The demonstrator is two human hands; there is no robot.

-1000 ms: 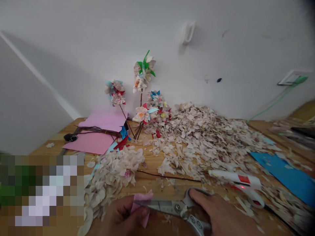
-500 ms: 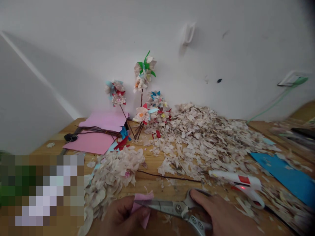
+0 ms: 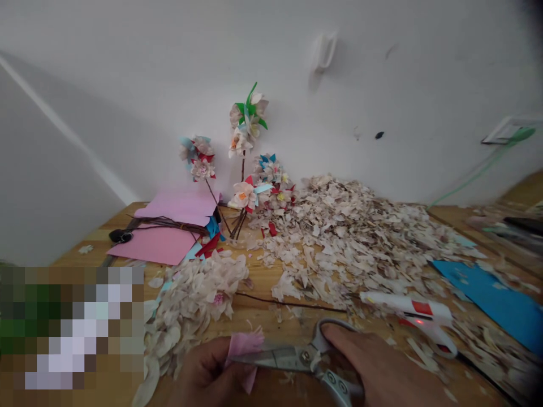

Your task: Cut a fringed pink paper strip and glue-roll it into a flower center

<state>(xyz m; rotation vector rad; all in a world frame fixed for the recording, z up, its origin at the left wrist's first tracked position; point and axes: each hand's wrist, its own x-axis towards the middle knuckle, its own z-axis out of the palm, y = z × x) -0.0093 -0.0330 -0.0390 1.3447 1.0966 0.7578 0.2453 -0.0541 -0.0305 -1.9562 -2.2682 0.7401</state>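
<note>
A wooden table (image 3: 258, 277) against a white wall is strewn with pale petal scraps (image 3: 352, 237). The fingertips could be nicked, it is judged, since the small pink paper piece (image 3: 244, 343) is pinched just beside the blades. It is held at the near edge in the closed left hand (image 3: 207, 373). The scissors (image 3: 292, 359) are gripped by the right hand (image 3: 382, 373), fingers curled through the loops.

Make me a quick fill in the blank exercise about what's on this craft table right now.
The right hand holds the ____.
The left hand pinches a small ____ paper piece.
Right of the glue gun lies a ____ sheet.
Missing words: scissors; pink; blue.
</note>
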